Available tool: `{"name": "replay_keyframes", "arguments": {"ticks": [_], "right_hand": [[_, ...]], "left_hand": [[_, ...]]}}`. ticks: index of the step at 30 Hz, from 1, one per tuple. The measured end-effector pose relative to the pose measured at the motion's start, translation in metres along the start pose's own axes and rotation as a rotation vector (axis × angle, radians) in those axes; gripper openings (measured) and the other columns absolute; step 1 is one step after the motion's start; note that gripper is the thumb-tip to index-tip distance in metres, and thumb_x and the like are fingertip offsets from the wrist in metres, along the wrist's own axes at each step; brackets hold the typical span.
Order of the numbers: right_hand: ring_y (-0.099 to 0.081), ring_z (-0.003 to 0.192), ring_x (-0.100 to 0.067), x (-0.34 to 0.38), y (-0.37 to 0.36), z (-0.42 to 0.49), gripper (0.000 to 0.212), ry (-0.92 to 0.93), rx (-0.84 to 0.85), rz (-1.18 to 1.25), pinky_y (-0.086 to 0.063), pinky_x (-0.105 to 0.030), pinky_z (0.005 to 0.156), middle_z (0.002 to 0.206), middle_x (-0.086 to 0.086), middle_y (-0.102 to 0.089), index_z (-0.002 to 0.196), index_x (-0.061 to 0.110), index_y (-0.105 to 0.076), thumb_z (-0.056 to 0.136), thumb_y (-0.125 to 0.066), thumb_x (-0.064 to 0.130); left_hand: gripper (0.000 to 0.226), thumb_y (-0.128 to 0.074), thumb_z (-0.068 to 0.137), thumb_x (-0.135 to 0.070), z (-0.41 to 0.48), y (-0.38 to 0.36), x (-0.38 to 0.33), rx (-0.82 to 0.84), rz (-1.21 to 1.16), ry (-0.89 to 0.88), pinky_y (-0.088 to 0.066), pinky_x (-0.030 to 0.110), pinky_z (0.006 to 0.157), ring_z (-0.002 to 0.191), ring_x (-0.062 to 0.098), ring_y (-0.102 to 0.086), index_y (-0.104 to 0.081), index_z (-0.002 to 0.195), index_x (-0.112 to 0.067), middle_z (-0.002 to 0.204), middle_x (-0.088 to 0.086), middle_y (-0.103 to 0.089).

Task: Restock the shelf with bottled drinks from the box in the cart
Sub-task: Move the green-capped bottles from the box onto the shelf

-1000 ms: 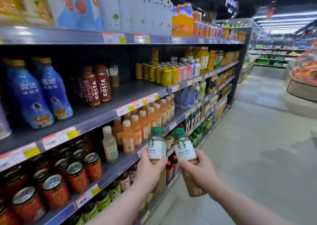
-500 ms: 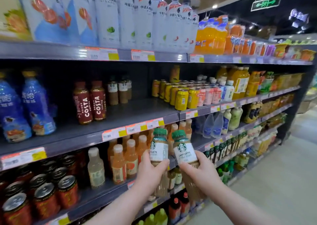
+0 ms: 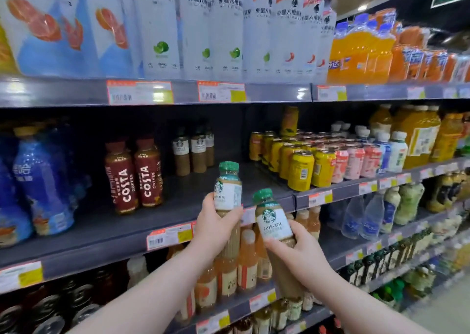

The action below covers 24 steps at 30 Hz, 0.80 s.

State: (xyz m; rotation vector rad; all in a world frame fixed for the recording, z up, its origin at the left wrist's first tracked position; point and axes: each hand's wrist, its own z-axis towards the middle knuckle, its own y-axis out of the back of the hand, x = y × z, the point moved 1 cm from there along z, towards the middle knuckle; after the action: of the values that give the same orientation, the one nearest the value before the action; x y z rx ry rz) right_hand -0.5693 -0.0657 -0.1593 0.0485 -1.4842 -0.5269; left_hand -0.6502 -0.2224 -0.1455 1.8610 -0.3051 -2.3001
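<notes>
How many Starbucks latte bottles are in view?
5 latte bottles: one in the left hand, one in the right hand, three at the shelf's back; others may be hidden.

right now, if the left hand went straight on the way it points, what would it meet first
Likely the shelf edge, level with the left hand; its bottle clears it. Depth is unclear.

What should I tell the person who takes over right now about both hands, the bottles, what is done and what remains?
Left hand grips the first latte bottle, upright, before the middle shelf.
Right hand grips the second latte bottle, lower, tilted left.
Matching bottles stand at that shelf's back.
Done: neither held bottle is placed.
Left: set both in front of those.
Cart and box are not in view.
</notes>
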Motion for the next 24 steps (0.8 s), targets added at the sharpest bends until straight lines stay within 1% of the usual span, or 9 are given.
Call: {"name": "replay_keyframes", "arguments": {"ticks": [2, 4, 5, 9, 13, 16, 18, 21, 24], "right_hand": [[-0.059, 0.088, -0.002, 0.006, 0.002, 0.028, 0.039, 0.007, -0.013, -0.016, -0.048, -0.022, 0.069, 0.098, 0.016, -0.062, 0.115, 0.03, -0.054, 0.08, -0.071, 0.031], [-0.06, 0.092, -0.005, 0.012, 0.003, 0.059, 0.043, 0.022, -0.044, -0.024, -0.051, -0.028, 0.077, 0.101, 0.013, -0.062, 0.12, 0.027, -0.053, 0.081, -0.07, 0.031], [-0.059, 0.092, -0.006, 0.014, 0.002, 0.074, 0.044, 0.034, -0.06, -0.029, -0.051, -0.028, 0.078, 0.101, 0.012, -0.062, 0.122, 0.026, -0.053, 0.082, -0.07, 0.031], [-0.052, 0.083, 0.004, 0.023, -0.007, 0.124, 0.043, 0.103, -0.122, -0.056, -0.04, -0.014, 0.061, 0.1, 0.01, -0.057, 0.124, 0.024, -0.049, 0.085, -0.067, 0.028], [-0.051, 0.08, 0.001, 0.027, -0.015, 0.164, 0.043, 0.14, -0.151, -0.055, -0.038, -0.011, 0.06, 0.106, 0.005, -0.059, 0.125, 0.022, -0.05, 0.085, -0.067, 0.027], [-0.05, 0.077, 0.003, 0.028, -0.02, 0.189, 0.044, 0.152, -0.139, -0.074, -0.036, -0.008, 0.057, 0.1, 0.007, -0.057, 0.125, 0.018, -0.051, 0.085, -0.067, 0.026], [-0.05, 0.076, 0.006, 0.03, -0.023, 0.204, 0.046, 0.158, -0.13, -0.061, -0.036, -0.006, 0.056, 0.097, 0.008, -0.057, 0.125, 0.015, -0.052, 0.083, -0.069, 0.024], [-0.051, 0.077, 0.002, 0.031, -0.027, 0.227, 0.047, 0.182, -0.119, -0.037, -0.038, -0.007, 0.058, 0.098, 0.006, -0.056, 0.125, 0.014, -0.051, 0.083, -0.069, 0.023], [-0.053, 0.09, -0.011, 0.03, -0.032, 0.248, 0.048, 0.192, -0.095, -0.012, -0.043, -0.02, 0.07, 0.102, 0.004, -0.055, 0.126, 0.017, -0.048, 0.083, -0.07, 0.024]], "left_hand": [[0.056, -0.066, 0.085, -0.028, 0.035, -0.006, -0.004, -0.006, -0.005, -0.02, -0.039, 0.026, 0.082, 0.098, 0.012, -0.051, -0.038, 0.133, -0.022, 0.11, -0.008, -0.052], [0.054, -0.067, 0.084, -0.028, 0.069, -0.011, -0.007, -0.012, -0.017, -0.023, -0.038, 0.025, 0.08, 0.095, 0.012, -0.051, -0.041, 0.131, -0.021, 0.107, -0.008, -0.053], [0.053, -0.068, 0.084, -0.028, 0.086, -0.014, -0.007, -0.014, -0.016, -0.019, -0.039, 0.025, 0.08, 0.094, 0.013, -0.052, -0.043, 0.13, -0.02, 0.106, -0.007, -0.054], [0.052, -0.069, 0.081, -0.034, 0.139, -0.021, -0.002, -0.023, -0.02, -0.003, -0.047, 0.033, 0.09, 0.102, 0.022, -0.057, -0.045, 0.124, -0.017, 0.115, 0.002, -0.059], [0.061, -0.074, 0.076, -0.029, 0.183, -0.025, 0.001, -0.049, 0.032, -0.039, -0.046, 0.033, 0.092, 0.109, 0.023, -0.056, -0.042, 0.127, -0.022, 0.119, 0.0, -0.058], [0.064, -0.079, 0.069, -0.029, 0.209, -0.031, 0.008, -0.091, 0.058, -0.023, -0.048, 0.037, 0.093, 0.108, 0.025, -0.058, -0.045, 0.123, -0.021, 0.119, 0.002, -0.061], [0.067, -0.081, 0.068, -0.026, 0.225, -0.036, 0.012, -0.101, 0.051, -0.009, -0.049, 0.034, 0.091, 0.107, 0.024, -0.059, -0.047, 0.124, -0.017, 0.118, 0.004, -0.063], [0.066, -0.082, 0.067, -0.022, 0.244, -0.041, 0.017, -0.136, 0.093, -0.003, -0.049, 0.032, 0.088, 0.106, 0.026, -0.061, -0.049, 0.123, -0.014, 0.116, 0.006, -0.064], [0.072, -0.081, 0.068, -0.023, 0.26, -0.044, 0.022, -0.178, 0.148, -0.018, -0.052, 0.038, 0.088, 0.106, 0.029, -0.062, -0.044, 0.128, -0.014, 0.116, 0.01, -0.065]]}}
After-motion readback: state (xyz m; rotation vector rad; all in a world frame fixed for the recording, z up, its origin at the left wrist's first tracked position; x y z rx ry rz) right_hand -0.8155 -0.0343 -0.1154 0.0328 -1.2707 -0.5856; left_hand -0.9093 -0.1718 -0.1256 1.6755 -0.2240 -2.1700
